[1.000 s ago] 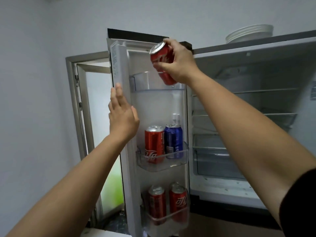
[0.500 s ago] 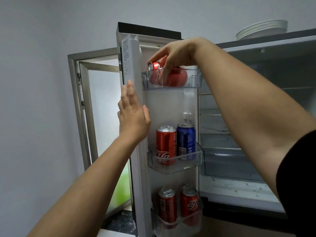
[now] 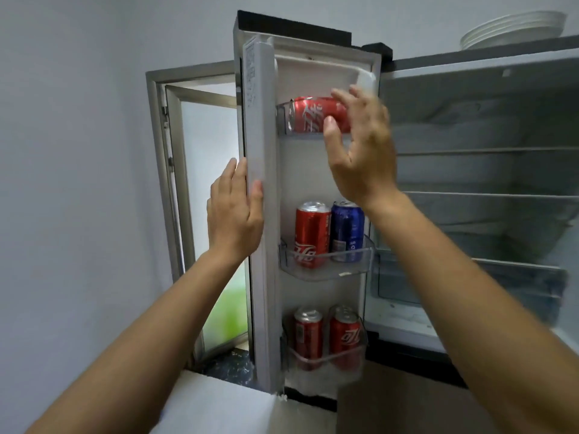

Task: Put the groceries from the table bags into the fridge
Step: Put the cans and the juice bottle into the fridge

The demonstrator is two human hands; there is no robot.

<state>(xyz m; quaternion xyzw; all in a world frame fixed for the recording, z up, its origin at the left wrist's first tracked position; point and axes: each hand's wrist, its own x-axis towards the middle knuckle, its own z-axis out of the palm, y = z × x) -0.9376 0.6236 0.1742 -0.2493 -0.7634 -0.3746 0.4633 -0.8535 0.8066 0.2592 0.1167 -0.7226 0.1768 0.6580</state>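
The fridge door (image 3: 261, 120) stands open. A red cola can (image 3: 310, 115) lies on its side in the door's top clear bin. My right hand (image 3: 360, 148) hovers just in front of that can with fingers spread, holding nothing. My left hand (image 3: 235, 211) rests flat on the door's outer edge. The middle bin (image 3: 354, 264) holds a red can (image 3: 310, 234) and a blue can (image 3: 346, 230), both upright. Two red cans (image 3: 308, 336) stand in the bottom bin.
The fridge interior (image 3: 470, 183) at right shows bare wire shelves and a clear drawer (image 3: 438, 286). White plates (image 3: 513, 28) are stacked on the fridge top. A frosted window with a metal frame (image 3: 159, 183) sits left of the door. A pale counter (image 3: 219, 402) lies below.
My right hand lowered the red can into the top door bin, laid it on its side and let go. The hand has pulled back slightly. My left hand stays on the door edge.
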